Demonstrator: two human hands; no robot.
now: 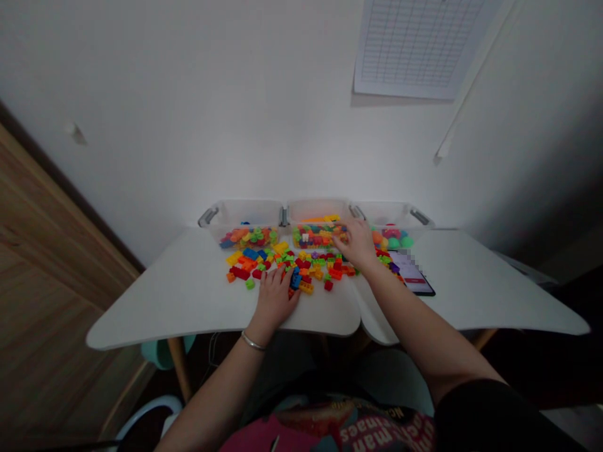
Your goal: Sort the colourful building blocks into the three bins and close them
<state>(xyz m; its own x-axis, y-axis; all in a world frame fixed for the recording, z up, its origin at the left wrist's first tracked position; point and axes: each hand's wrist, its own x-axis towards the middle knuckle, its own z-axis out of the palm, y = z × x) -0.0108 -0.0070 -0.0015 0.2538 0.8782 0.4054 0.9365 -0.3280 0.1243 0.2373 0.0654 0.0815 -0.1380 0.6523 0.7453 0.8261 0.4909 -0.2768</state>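
Many toy building bricks (pixel 240 274) in red, orange, yellow, green and blue lie loose on the white table. My left hand (pixel 277 298) rests low over the near side of this pile, palm down with fingers spread. A blue brick (pixel 296 278) and an orange-yellow brick (pixel 306 287) are beside its thumb and index finger. My right hand (pixel 358 242) reaches to the front right of the middle clear bin (pixel 318 207), which holds more bricks. Its thumb and index finger are apart near the bin's front wall, and no brick shows between them.
A left clear bin (pixel 249 210) holds bricks, and a right clear bin (pixel 391 212) holds round coloured pieces. A tablet (pixel 414 276) lies right of the pile, partly under bricks. Two white tabletops (pixel 188 307) meet near my right forearm. A printed sheet (pixel 414 50) hangs on the wall.
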